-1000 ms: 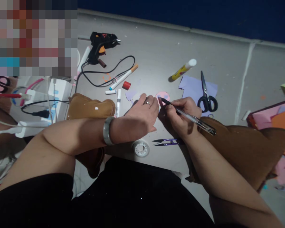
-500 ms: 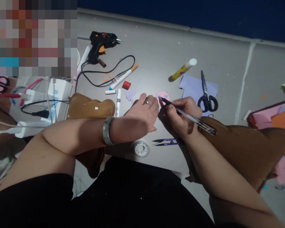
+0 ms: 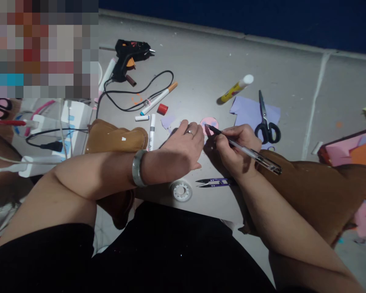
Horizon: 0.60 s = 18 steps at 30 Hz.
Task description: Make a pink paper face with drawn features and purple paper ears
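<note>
A small round pink paper piece [image 3: 212, 124] with bluish patches lies on the pale floor. My right hand [image 3: 238, 147] is closed around a clear-barrelled pen [image 3: 247, 150], its dark tip over the pink piece. Flat at the left edge of that piece rests my left hand [image 3: 183, 148], fingers stretched out and wearing a ring. Purple thread snips [image 3: 213, 182] lie below the hands, beside a white spool-like disc [image 3: 181, 190]. Black-handled scissors [image 3: 266, 126] lie on lilac paper [image 3: 247, 112] to the right.
A black glue gun [image 3: 131, 57] with a looping cord lies at the back left. Markers [image 3: 160, 97], a red cap [image 3: 162, 108] and a yellow glue stick [image 3: 234, 90] are scattered around. Power strips [image 3: 68, 126] are at left. Brown cushion-like shapes [image 3: 311, 187] flank both arms.
My right hand and the pen have shifted slightly to the right, the tip moving a little across the pink piece. My left hand stays in place.
</note>
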Motion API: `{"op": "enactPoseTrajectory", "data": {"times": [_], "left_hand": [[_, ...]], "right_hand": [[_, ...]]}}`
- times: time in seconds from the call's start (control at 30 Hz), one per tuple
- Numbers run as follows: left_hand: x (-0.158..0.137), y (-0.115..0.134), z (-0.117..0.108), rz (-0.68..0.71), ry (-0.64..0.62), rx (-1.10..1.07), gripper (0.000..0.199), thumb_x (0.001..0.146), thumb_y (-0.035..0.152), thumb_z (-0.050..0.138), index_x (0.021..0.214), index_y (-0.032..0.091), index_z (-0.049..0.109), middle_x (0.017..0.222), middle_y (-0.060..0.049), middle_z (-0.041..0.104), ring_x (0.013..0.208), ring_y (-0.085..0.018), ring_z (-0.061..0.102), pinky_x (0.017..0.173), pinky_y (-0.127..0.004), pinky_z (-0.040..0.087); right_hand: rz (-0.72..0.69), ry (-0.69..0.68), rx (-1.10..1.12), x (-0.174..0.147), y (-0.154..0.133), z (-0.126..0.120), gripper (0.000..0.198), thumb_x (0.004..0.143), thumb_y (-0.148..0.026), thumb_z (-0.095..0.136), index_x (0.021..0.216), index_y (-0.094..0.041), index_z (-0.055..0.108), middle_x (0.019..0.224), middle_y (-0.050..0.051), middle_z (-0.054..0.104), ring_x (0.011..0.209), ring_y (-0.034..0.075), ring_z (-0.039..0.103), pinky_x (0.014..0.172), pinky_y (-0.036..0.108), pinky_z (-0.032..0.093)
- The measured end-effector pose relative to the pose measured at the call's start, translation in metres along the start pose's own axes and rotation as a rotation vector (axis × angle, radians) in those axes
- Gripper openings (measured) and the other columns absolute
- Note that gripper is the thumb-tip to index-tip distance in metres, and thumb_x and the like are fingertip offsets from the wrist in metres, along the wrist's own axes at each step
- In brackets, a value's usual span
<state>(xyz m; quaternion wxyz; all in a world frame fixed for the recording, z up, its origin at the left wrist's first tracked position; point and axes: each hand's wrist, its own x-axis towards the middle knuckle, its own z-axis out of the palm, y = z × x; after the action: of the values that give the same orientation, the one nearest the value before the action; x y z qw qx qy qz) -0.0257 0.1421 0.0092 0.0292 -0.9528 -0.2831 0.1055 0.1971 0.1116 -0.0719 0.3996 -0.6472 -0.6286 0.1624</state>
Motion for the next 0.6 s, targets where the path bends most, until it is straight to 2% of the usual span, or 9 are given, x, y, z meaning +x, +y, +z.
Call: {"op": "enactPoseTrajectory", "data": {"times": [0.3,0.6], "left_hand": [[-0.0003,-0.0013,-0.0009,0.005,-0.030,-0.047,0.075,0.113,0.048,0.053,0.171,0.001,0.052,0.175,-0.027,0.056,0.159,-0.044,0.053,0.137,-0.057,0.035],[-0.0009,-0.0016,-0.0054,0.022,-0.033,-0.031,0.078,0.115,0.049,0.053,0.170,-0.006,0.050,0.173,-0.031,0.057,0.159,-0.043,0.054,0.137,-0.055,0.035]], "right_hand": [[0.011,0.000,0.016,0.0008,-0.0020,0.0011,0.018,0.092,-0.044,0.075,0.093,-0.028,0.067,0.080,0.003,0.075,0.070,0.023,0.073,0.066,0.040,0.065],[-0.006,-0.003,0.039,0.0012,-0.0024,0.0004,0.017,0.093,-0.043,0.076,0.096,-0.027,0.072,0.080,0.002,0.076,0.067,0.022,0.074,0.067,0.039,0.066]]}}
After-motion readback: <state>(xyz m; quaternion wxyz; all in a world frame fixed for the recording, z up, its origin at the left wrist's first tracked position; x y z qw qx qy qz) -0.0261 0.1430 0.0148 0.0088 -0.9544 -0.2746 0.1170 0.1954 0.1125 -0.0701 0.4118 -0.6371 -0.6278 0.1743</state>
